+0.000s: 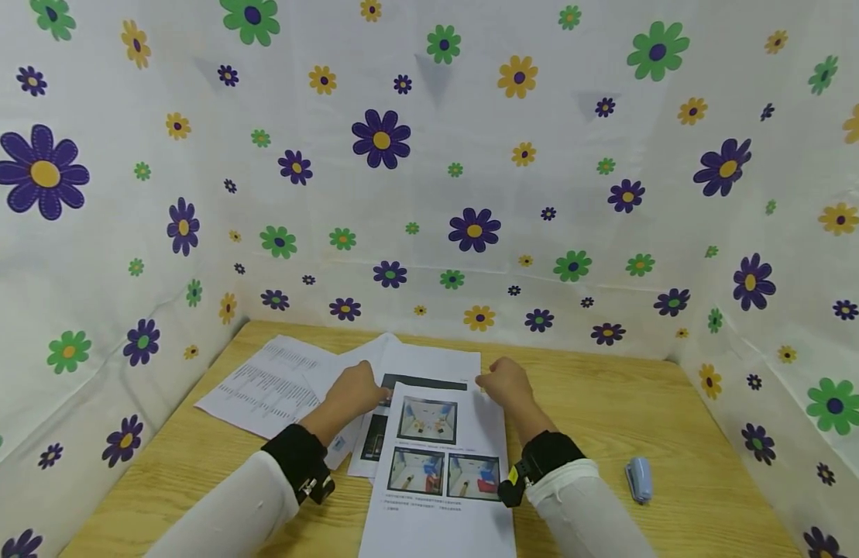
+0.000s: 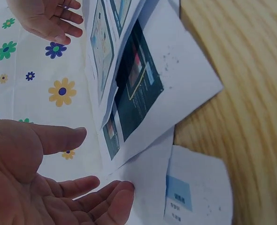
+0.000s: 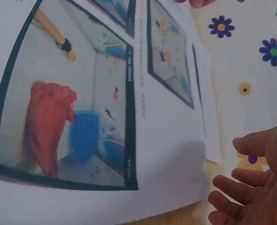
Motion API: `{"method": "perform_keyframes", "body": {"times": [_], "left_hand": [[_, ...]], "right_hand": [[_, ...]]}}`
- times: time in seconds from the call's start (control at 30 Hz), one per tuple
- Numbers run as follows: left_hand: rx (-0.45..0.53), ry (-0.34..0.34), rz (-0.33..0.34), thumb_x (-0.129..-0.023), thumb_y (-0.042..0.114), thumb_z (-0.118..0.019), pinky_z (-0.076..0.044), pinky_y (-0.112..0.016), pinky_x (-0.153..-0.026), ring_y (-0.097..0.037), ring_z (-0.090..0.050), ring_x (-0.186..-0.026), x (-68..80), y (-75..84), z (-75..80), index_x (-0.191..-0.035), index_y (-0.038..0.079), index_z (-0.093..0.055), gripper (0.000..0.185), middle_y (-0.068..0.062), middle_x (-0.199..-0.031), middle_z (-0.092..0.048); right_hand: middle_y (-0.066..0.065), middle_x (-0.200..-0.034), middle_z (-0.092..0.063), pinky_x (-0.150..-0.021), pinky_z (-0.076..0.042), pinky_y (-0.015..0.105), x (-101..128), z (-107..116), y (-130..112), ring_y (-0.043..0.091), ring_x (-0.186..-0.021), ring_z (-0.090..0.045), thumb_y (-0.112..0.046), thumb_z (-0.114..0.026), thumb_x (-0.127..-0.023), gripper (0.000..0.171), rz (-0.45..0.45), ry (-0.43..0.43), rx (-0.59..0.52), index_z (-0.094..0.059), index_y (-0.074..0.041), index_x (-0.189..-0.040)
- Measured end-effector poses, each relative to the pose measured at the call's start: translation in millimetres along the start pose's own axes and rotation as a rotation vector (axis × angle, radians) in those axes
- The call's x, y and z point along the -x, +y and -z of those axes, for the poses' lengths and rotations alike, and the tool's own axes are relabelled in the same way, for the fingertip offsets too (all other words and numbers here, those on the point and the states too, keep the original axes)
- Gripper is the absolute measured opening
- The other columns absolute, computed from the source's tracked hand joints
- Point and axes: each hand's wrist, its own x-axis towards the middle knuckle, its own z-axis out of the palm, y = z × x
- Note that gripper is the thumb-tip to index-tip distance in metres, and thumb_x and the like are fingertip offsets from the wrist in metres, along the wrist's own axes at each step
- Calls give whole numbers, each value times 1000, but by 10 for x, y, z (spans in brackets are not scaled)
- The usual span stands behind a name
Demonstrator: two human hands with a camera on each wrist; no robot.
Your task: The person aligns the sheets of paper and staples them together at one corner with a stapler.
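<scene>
A printed sheet with three photos (image 1: 429, 531) lies in the middle of the table, its lower end toward me. Under its far end is a sheet with dark printed panels (image 1: 436, 360). My left hand (image 1: 355, 391) is at the far left of the photo sheet; in the left wrist view the left hand (image 2: 28, 187) has thumb and fingers apart, nothing between them. Beyond the sheet's far right corner is my right hand (image 1: 507, 384). Loosely bent and separated fingers show on the right hand (image 3: 258, 183) in the right wrist view, beside the paper edge.
More printed sheets (image 1: 262, 391) spread over the table's left side. A light blue stapler (image 1: 639, 480) lies on the wooden table (image 1: 596, 411) at right. White cloth with flowers (image 1: 457, 186) walls the back and both sides.
</scene>
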Motion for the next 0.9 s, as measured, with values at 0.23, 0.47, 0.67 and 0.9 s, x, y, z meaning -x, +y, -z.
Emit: {"method": "perform_keyframes", "body": {"times": [0.23, 0.47, 0.67, 0.9], "left_hand": [[-27, 1, 36, -87, 32, -78, -51, -40, -71, -26, -60, -81, -11, 29, -3, -117, -7, -59, 52, -15, -95, -66], [-38, 26, 5, -85, 24, -76, -52, -41, -69, -27, -61, -79, -54, 10, -38, -117, -8, -58, 49, -17, -95, -67], [-24, 48, -29, -84, 14, -72, -53, -44, -74, -28, -61, -82, -72, 6, -57, -115, -7, -57, 41, -19, -98, -66], [-14, 82, -23, -83, 10, -69, -54, -46, -74, -30, -62, -83, -119, -27, -122, -115, -6, -58, 38, -20, -100, -67]], "right_hand": [[16, -117, -67, -97, -42, 52, 0, -89, -52, 33, -101, -60, -26, -74, -91, 42, -26, -7, 38, -63, 0, -122], [15, -116, -69, -98, -39, 55, 12, -145, -82, 33, -102, -61, -23, -75, -88, 39, -20, 14, 72, -66, -1, -120], [17, -124, -69, -99, -39, 57, 22, -177, -87, 35, -110, -62, -21, -75, -89, 42, -9, 21, 66, -65, 0, -124], [18, -125, -68, -101, -36, 59, 8, -219, -67, 36, -113, -61, -17, -74, -90, 40, -4, 33, 28, -65, 0, -125]]}}
